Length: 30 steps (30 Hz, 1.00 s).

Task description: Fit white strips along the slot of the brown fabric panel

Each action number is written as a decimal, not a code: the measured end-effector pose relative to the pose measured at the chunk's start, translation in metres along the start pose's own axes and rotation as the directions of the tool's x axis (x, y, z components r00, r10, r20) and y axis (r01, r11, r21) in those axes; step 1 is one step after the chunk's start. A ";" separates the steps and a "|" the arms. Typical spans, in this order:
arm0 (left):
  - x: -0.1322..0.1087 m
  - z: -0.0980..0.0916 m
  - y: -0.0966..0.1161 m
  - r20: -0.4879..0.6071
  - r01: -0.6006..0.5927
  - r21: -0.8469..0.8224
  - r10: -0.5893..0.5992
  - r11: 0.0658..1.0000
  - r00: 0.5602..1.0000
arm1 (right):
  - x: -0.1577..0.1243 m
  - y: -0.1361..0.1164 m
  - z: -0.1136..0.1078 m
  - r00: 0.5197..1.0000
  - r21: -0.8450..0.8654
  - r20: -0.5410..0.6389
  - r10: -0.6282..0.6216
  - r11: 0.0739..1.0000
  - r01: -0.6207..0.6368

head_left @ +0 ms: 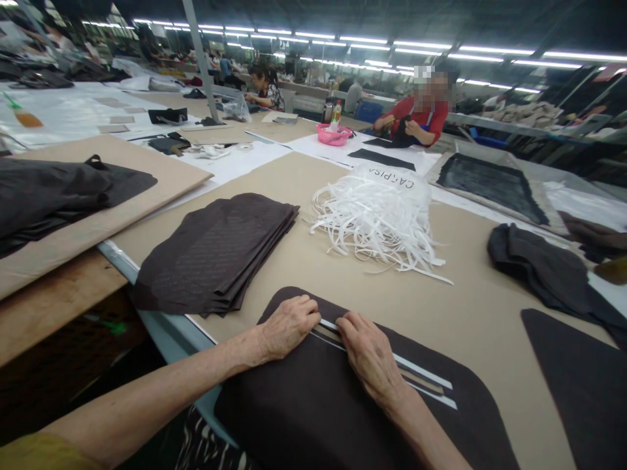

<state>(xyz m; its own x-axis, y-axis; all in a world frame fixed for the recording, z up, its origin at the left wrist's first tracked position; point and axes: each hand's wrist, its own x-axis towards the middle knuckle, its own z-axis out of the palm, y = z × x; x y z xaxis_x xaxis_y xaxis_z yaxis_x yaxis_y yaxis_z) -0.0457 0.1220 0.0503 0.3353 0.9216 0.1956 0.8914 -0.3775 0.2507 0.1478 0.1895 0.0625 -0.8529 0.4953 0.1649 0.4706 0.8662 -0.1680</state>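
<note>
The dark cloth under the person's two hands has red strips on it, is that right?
Not quite: the strips are white, not red, as the head view shows. The dark cloth does lie under the left hand and the right hand.

Tube lights [497, 50]: strung in bright rows under the dark ceiling [343, 14].
Desk [470, 287]: surfaced in tan, edged in blue-grey at near left.
Pale post [201, 62]: seen tilted at far left.

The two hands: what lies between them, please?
In the head view, a short stretch of white strip on the dark cloth lies between the left hand and right hand, with a tan band just below it.
</note>
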 end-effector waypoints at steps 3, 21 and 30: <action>-0.001 0.001 0.000 -0.023 0.032 -0.022 -0.032 0.999 0.999 | -0.003 -0.002 0.003 0.998 -0.033 -0.066 -0.022 0.999 0.020; 0.004 0.013 0.000 -0.108 0.187 -0.225 -0.215 0.956 0.971 | -0.020 0.009 0.011 0.957 0.083 -0.104 0.272 0.961 -0.265; 0.010 0.012 0.010 -0.095 0.297 -0.183 -0.318 0.937 0.944 | -0.015 0.006 0.008 0.928 -0.026 -0.042 0.369 0.929 -0.370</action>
<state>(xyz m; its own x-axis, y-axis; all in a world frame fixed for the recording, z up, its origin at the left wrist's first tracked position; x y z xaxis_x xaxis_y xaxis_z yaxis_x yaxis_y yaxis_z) -0.0295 0.1281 0.0433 0.0044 0.9809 0.1945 0.8791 -0.0965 0.4667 0.1612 0.1865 0.0511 -0.6088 0.7823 0.1321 0.7585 0.6227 -0.1921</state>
